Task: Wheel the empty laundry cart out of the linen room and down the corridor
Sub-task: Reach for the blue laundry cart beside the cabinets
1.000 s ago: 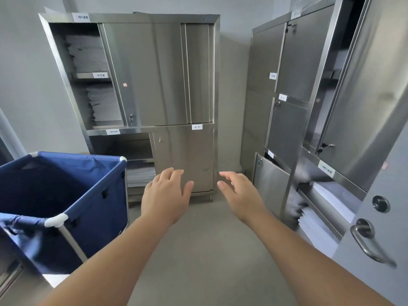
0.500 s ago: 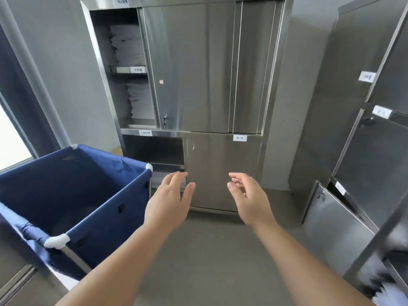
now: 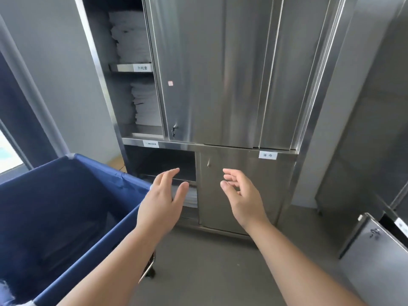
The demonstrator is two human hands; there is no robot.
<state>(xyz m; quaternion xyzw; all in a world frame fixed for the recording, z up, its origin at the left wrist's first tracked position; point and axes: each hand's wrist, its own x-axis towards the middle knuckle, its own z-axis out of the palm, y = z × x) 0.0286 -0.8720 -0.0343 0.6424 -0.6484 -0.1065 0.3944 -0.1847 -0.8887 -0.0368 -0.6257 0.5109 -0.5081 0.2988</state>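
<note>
The laundry cart (image 3: 66,195) fills the lower left: a deep blue fabric bin on a metal frame, its inside dark and empty as far as I can see. My left hand (image 3: 162,202) hovers just past the cart's right rim, fingers spread, holding nothing. My right hand (image 3: 241,195) is further right in front of the cabinet, fingers loosely curled and apart, also holding nothing. Neither hand touches the cart.
A tall stainless steel cabinet (image 3: 231,74) stands straight ahead, with folded white linen (image 3: 141,102) on its open left shelves. A low steel cabinet door (image 3: 373,257) juts out at the lower right. Grey floor (image 3: 220,268) lies between cart and cabinets. A window is at far left.
My view has swung left and moved closer to the cabinet. The cart now looms larger at the lower left. Both hands stay raised and empty, the left one now beside the cart's rim.
</note>
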